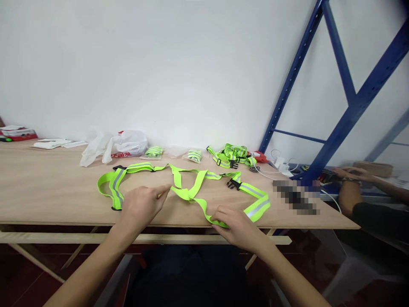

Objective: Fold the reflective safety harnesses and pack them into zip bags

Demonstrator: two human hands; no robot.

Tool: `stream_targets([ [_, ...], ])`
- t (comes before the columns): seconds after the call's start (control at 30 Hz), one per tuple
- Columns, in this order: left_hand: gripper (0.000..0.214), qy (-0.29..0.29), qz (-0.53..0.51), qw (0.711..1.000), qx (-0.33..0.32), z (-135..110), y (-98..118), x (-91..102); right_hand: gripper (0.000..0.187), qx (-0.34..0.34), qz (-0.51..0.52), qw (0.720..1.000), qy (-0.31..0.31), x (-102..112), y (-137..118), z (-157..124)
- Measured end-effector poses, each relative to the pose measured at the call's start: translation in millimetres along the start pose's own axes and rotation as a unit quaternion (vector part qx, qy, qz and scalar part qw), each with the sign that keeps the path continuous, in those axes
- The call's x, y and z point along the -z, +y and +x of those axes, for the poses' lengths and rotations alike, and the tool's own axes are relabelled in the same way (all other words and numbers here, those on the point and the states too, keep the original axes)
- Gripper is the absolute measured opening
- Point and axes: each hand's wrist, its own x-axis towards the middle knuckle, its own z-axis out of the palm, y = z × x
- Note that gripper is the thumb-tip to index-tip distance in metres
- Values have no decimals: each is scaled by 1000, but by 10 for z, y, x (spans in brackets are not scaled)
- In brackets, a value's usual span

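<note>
A neon-yellow reflective strap harness [194,186] with grey stripes lies spread along the front of the wooden table. My left hand [142,207] is closed, pinching the strap left of the place where the bands cross. Lower on the right, my right hand [236,226] grips another stretch of the same strap near the table's front edge. Between the two hands the band sags and twists. A black buckle [234,184] sits on the harness at the right, its prongs unfastened. At the left end the belt forms a loop with black fittings.
At the back are a white plastic bag [129,143], packed straps [154,152], another packet [194,155] and a pile of loose straps [234,154]. White cables and plugs [280,164] lie by the blue metal frame [349,100]. Another person's hands [351,174] are at far right.
</note>
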Motion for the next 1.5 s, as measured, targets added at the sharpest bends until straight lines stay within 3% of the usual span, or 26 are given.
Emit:
stream_targets([
  [0.13,35,-77,-126,989,-23,60,152,2,13,-7,-21,1000,17,-79,-89,237],
  [0.3,45,-112,-329,937,-28,45,278,-236,13,37,-28,999,25,-265,-262,533],
  [0.43,60,-118,-483,868,14,66,258,-457,17,49,9,998,31,-421,-324,712],
  [0.57,67,-169,-624,762,31,80,177,-521,16,28,77,996,44,-471,-292,824],
  [0.67,66,-194,-677,708,45,74,165,-536,9,43,122,990,50,-420,-295,853],
  [0.73,66,-173,-695,695,64,88,180,-577,3,78,140,986,44,-348,-311,851],
  [0.83,68,-142,-722,670,96,146,193,-648,8,120,181,975,36,-190,-288,851],
  [0.93,61,-156,-767,615,95,222,172,-630,22,76,233,962,120,9,-150,915],
  [1.03,45,-222,-799,557,47,308,156,-516,24,-2,299,934,194,202,52,1081],
  [1.1,40,-274,-801,533,9,390,172,-434,19,-18,335,929,156,308,163,1232],
  [1.2,38,-306,-801,513,-41,561,227,-342,25,41,356,933,-22,419,242,1449],
  [1.27,38,-304,-801,512,-64,686,262,-289,35,79,367,919,-118,460,248,1555],
  [1.33,38,-300,-797,518,-80,795,280,-232,41,80,386,907,-146,470,249,1621],
  [1.5,40,-297,-788,529,-103,969,275,-130,46,14,421,899,-119,393,347,1653],
])
